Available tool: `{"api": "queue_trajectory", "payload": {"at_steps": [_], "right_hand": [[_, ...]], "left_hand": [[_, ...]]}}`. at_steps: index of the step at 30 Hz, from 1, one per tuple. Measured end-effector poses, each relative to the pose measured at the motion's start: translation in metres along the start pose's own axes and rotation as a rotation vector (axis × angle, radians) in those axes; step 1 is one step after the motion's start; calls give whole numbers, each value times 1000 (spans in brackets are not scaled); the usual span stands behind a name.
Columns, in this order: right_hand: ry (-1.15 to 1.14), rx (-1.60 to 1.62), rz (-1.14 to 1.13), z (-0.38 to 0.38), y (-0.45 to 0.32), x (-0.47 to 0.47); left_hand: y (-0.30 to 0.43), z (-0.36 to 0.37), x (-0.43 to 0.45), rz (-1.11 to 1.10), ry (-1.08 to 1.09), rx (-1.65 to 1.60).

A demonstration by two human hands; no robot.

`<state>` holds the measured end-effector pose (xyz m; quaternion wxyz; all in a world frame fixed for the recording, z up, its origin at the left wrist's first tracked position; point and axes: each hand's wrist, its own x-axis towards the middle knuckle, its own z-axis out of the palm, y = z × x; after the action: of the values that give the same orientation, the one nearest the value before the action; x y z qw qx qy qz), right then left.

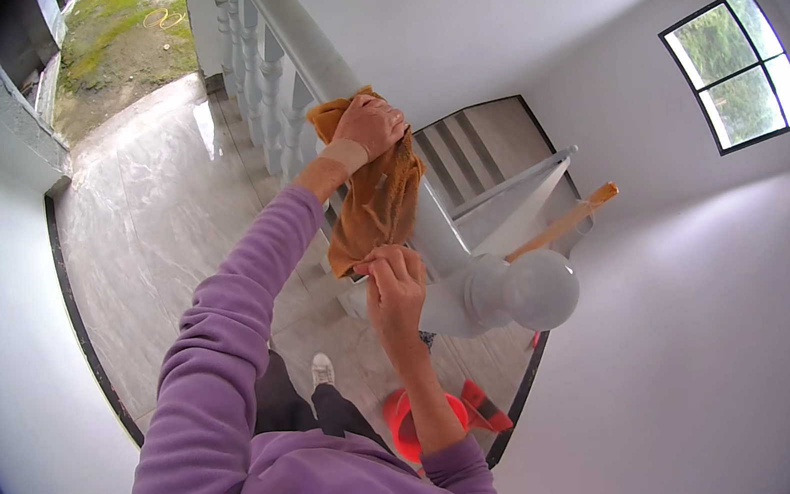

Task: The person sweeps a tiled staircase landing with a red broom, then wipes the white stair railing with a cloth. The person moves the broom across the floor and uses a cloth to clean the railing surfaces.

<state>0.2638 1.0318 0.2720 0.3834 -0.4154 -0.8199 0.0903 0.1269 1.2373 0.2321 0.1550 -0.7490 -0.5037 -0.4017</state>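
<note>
An orange-brown cloth (375,200) lies draped over the white banister handrail (310,46). My left hand (371,127) grips the far part of the cloth, its fingers curled over it on top of the rail. Closer to me, my right hand (396,288) pinches the cloth's near corner, so the fabric stretches between both hands. Just right of that hand is the white newel post's ball finial (542,290). The part of the rail beneath the cloth is hidden.
White balusters (270,86) support the rail. By my feet stand a red bucket (402,428) and a red dustpan (486,407). A wooden stick (562,225) juts out behind the finial. Stairs (461,154) lie beyond the rail; a tiled floor (157,227) stretches left towards a doorway.
</note>
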Motion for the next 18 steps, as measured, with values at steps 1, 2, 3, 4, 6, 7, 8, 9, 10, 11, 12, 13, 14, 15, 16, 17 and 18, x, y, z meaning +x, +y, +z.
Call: {"api": "queue_trajectory", "payload": {"at_steps": [1,2,3,4,6,7,8,9,10,11,12,13,14,15,16,17,18], "right_hand": [[-27,-6,24,-1,1,-3],[-55,-10,47,-8,1,-9],[-79,-17,73,-14,1,-16],[-154,-15,123,-29,-2,-26],[-295,113,125,-42,-24,-40],[-352,129,166,-59,-18,-53],[-294,151,263,-65,-20,-55],[-244,189,353,-64,-24,-54],[-196,227,444,-61,-26,-50],[-113,120,373,-53,-24,-40],[-27,19,292,-42,-18,-24],[68,-84,215,-30,-12,-9],[70,-185,204,-15,-5,5],[74,-294,208,0,8,14],[78,-423,216,6,20,22],[42,-499,218,11,24,29],[9,-567,214,20,24,36]], "left_hand": [[1,-1,0,-20,87,39],[16,-1,-6,-90,-125,27],[37,-3,-13,-68,-186,-100],[63,-6,-18,-48,-237,-227],[86,8,-63,4,-37,-372],[131,-7,-59,66,-146,-377],[147,-21,-58,155,-246,-442],[141,-26,-57,149,-287,-518],[132,-30,-56,142,-328,-593],[123,-35,-56,134,-368,-668],[112,-36,-54,110,-362,-679],[100,-34,-53,93,-357,-695],[86,-33,-52,76,-352,-709],[71,-41,-45,4,-390,-704],[59,-53,-32,-63,-423,-717],[42,-63,-26,-133,-455,-719],[13,-60,-50,-287,-195,-866]]}}
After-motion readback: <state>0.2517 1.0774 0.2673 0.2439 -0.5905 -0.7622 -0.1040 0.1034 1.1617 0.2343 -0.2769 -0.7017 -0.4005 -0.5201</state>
